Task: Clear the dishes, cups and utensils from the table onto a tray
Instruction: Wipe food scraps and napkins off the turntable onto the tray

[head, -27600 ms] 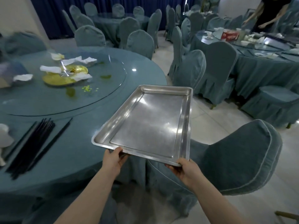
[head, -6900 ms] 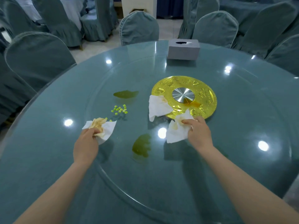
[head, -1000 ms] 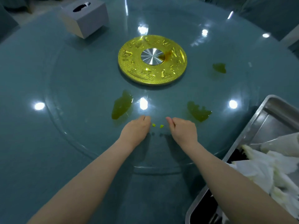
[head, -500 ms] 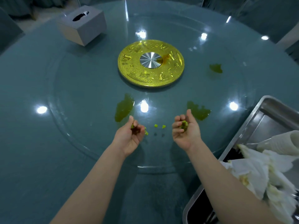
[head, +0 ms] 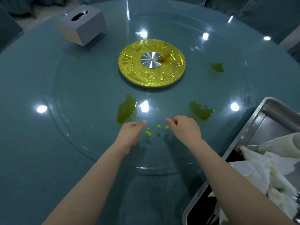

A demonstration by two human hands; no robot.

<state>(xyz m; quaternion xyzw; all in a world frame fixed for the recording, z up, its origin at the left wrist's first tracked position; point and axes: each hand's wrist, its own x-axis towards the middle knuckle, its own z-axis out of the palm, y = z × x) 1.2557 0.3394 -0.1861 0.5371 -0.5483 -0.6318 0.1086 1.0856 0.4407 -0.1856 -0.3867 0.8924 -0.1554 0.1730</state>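
My left hand point(head: 131, 135) and my right hand point(head: 185, 129) hover palm-down over the glass turntable point(head: 81, 95), fingers curled under. Several small green food bits point(head: 148, 132) lie on the glass between them. What sits inside either palm is hidden. The steel tray point(head: 253, 117) stands at the lower right, to the right of my right arm. It holds crumpled white napkins point(head: 259, 172), a white stack of cups lying on its side point(head: 284, 145) and dark chopsticks point(head: 203, 207).
A gold disc with a silver hub point(head: 151, 63) sits at the turntable's centre. Green sauce spills point(head: 126, 109) mark the glass left and right of my hands and farther back right. A grey tissue box point(head: 81, 25) stands far left. Covered chairs ring the table.
Half a second ago both hands were turned palm-up, cupping green bits. Now they are turned palm-down over the glass, and more bits lie by my left hand.
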